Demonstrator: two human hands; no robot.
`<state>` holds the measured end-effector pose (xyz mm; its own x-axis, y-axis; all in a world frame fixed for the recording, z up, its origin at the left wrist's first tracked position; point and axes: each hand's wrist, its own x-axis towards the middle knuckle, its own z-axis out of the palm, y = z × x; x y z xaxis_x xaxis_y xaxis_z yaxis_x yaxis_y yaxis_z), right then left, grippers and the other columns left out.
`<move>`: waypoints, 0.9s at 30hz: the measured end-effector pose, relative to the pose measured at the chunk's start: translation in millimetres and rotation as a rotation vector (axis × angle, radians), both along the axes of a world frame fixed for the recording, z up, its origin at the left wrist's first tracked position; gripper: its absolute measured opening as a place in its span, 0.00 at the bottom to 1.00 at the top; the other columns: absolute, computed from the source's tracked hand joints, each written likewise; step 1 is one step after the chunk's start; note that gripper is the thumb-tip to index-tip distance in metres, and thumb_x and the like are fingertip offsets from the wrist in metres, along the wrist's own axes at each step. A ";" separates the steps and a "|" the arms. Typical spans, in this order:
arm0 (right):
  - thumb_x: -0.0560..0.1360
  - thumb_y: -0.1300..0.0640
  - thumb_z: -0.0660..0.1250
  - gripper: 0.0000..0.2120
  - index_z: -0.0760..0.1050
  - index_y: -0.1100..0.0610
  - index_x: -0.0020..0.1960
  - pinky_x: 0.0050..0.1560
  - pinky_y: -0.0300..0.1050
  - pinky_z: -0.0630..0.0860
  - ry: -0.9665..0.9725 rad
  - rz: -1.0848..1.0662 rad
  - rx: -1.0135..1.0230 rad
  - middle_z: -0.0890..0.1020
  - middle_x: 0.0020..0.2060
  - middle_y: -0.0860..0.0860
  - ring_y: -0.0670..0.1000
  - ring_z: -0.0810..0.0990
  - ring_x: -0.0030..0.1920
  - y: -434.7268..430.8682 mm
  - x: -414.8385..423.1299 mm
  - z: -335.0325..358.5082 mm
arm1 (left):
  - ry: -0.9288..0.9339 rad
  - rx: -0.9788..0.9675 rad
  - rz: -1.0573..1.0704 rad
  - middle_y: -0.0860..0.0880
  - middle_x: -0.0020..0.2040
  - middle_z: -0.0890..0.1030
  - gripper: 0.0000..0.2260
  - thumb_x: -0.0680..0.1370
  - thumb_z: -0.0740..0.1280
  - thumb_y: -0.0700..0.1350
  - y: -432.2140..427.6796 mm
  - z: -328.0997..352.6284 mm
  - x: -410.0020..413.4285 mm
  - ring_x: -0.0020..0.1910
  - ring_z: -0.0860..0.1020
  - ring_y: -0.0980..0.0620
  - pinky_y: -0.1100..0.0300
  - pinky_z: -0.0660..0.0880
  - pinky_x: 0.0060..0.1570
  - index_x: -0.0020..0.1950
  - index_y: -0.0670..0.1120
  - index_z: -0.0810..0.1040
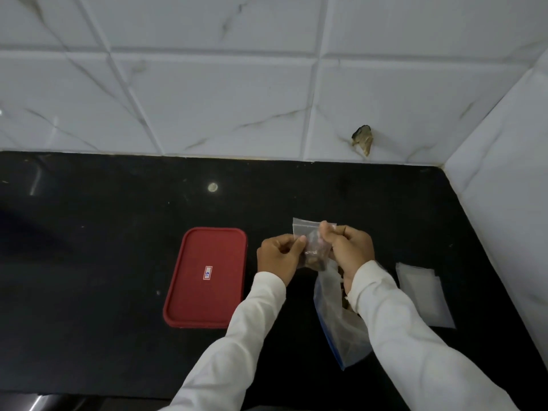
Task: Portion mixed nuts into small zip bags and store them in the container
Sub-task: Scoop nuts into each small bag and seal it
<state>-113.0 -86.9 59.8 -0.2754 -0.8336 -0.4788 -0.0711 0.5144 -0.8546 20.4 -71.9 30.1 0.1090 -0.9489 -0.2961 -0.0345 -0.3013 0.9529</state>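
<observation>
Above the black desk, right of centre: small zip bag held upright off the surface, between both hands. Left hand pinching the bag's left edge, thumb and forefinger closed on the plastic, other fingers curled. Right hand gripping the top right part near the zip strip, fingers folded over it. Brown nuts visible through the plastic, bunched in the lower half, level with the knuckles of both hands.

Directly below the right wrist: large zip bag, blue-edged, crumpled, lying on the desk, partly hidden under the right sleeve; some brown contents showing inside.

Left of the left hand, near but apart: red container lid, flat, rounded rectangle, small label at centre. Cannot tell whether a container body sits beneath.

Right of the right forearm: stack of empty small bags, flat on the desk near the side wall.

Behind: white marble-pattern tile wall, chipped hole low down.
</observation>
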 end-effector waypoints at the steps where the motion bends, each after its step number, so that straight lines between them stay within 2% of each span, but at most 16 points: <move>1: 0.74 0.47 0.71 0.07 0.82 0.50 0.44 0.52 0.50 0.80 0.049 0.073 -0.025 0.84 0.43 0.47 0.49 0.82 0.48 -5.1 -0.8 -1.7 | -0.026 -0.003 0.039 0.49 0.39 0.85 0.06 0.78 0.70 0.44 -5.2 -4.5 -0.6 0.42 0.84 0.50 0.53 0.82 0.46 0.42 0.46 0.85; 4: 0.76 0.48 0.69 0.07 0.81 0.50 0.49 0.48 0.40 0.76 0.199 0.365 -0.055 0.83 0.45 0.45 0.45 0.81 0.49 -21.4 -1.4 -4.2 | -0.054 0.045 0.150 0.51 0.38 0.85 0.07 0.77 0.70 0.47 -23.2 -13.9 -4.0 0.42 0.84 0.51 0.49 0.82 0.49 0.41 0.49 0.84; 6: 0.76 0.50 0.69 0.07 0.81 0.51 0.50 0.49 0.41 0.76 0.267 0.442 -0.045 0.83 0.46 0.46 0.46 0.81 0.50 -35.5 -1.3 -9.6 | -0.078 0.096 0.190 0.52 0.39 0.85 0.07 0.77 0.70 0.49 -35.1 -16.9 -6.3 0.42 0.84 0.52 0.52 0.81 0.50 0.41 0.49 0.84; 8: 0.76 0.49 0.68 0.08 0.81 0.52 0.50 0.54 0.46 0.77 0.349 0.441 -0.013 0.83 0.46 0.48 0.48 0.81 0.50 -51.9 -1.8 -19.1 | -0.105 0.130 0.236 0.52 0.40 0.84 0.06 0.77 0.70 0.49 -43.6 -20.0 -7.2 0.44 0.82 0.54 0.56 0.80 0.51 0.44 0.49 0.84; 10: 0.76 0.48 0.68 0.09 0.81 0.53 0.49 0.55 0.48 0.78 0.388 0.440 0.027 0.84 0.45 0.49 0.48 0.82 0.48 -66.0 -2.8 -30.9 | -0.130 0.160 0.289 0.53 0.42 0.84 0.03 0.77 0.70 0.48 -49.4 -24.3 -7.6 0.45 0.82 0.54 0.60 0.78 0.49 0.46 0.50 0.83; 13: 0.75 0.50 0.70 0.07 0.81 0.52 0.48 0.53 0.50 0.81 0.346 0.448 0.103 0.84 0.45 0.50 0.50 0.83 0.47 -80.4 -3.3 -48.9 | -0.180 0.198 0.310 0.53 0.41 0.83 0.02 0.77 0.70 0.46 -57.7 -35.9 -6.5 0.45 0.82 0.53 0.59 0.78 0.50 0.45 0.51 0.82; 19: 0.75 0.55 0.71 0.05 0.81 0.55 0.48 0.49 0.45 0.82 0.354 0.449 0.163 0.83 0.45 0.52 0.49 0.84 0.43 -92.0 1.5 -67.9 | -0.226 0.256 0.315 0.53 0.39 0.81 0.05 0.77 0.70 0.42 -64.0 -55.8 -6.1 0.40 0.81 0.54 0.60 0.78 0.44 0.42 0.50 0.80; 23: 0.74 0.58 0.72 0.03 0.82 0.58 0.46 0.51 0.47 0.82 0.391 0.435 0.189 0.84 0.42 0.51 0.50 0.84 0.44 -96.8 1.8 -78.6 | -0.295 0.284 0.283 0.50 0.42 0.84 0.02 0.76 0.71 0.41 -66.7 -66.3 -5.4 0.43 0.83 0.51 0.56 0.81 0.48 0.47 0.46 0.83; 27: 0.72 0.62 0.73 0.03 0.83 0.55 0.44 0.51 0.47 0.82 0.348 0.440 0.224 0.84 0.45 0.51 0.50 0.84 0.46 -97.4 -0.9 -85.0 | -0.332 0.286 0.264 0.48 0.47 0.85 0.06 0.77 0.71 0.40 -69.9 -69.0 -3.6 0.43 0.82 0.52 0.60 0.78 0.47 0.53 0.44 0.84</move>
<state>-113.9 -184.4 -25.2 -0.0997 -0.7939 -0.5998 -0.5737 0.5384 -0.6172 16.8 -141.9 -39.0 0.4662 -0.7626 -0.4484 -0.2093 -0.5876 0.7817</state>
